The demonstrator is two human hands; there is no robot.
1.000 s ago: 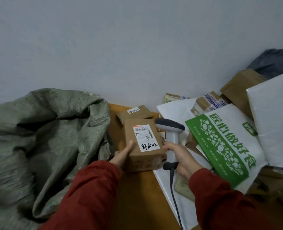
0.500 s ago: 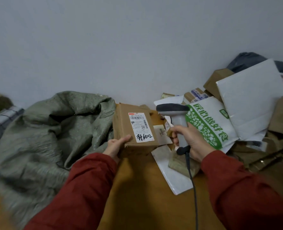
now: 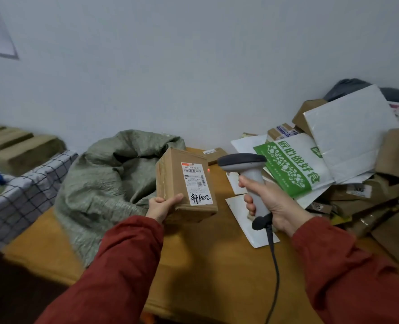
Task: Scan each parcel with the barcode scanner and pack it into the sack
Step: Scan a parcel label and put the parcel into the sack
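- Holding the box (image 3: 184, 181) up in my left hand (image 3: 160, 206), I have the thumb across its lower front corner and the fingers curled round behind. It is lifted clear of the table (image 3: 217, 277) and tilted back, with the label (image 3: 195, 183) facing me.
- My right hand (image 3: 275, 204) is wrapped tight round the handle of the scanner (image 3: 245, 169), whose head points left at the box. Its cable (image 3: 274, 265) hangs down toward me.
- The box lies just left of the scanner's nose, near but not touching. Its long axis stands roughly upright, and the barcode sits near the top of the label, about level with the scanner head.
- A small red dot (image 3: 208, 170) shows just off the box's right edge, so I judge the beam is not yet squarely on the code.
- The sack (image 3: 114, 174) slumps on the table to the left of and behind the box, and its mouth seems to gape near the box's top. My left hand is the nearer one, so I reckon the drop-in belongs to it.
- The table is tan wood, with a heap of parcels (image 3: 357, 195) on the right and a green-printed bag (image 3: 292, 169) lying on it.
- Behind everything is a plain pale wall, and a checked cloth (image 3: 18, 197) lies off to the left.
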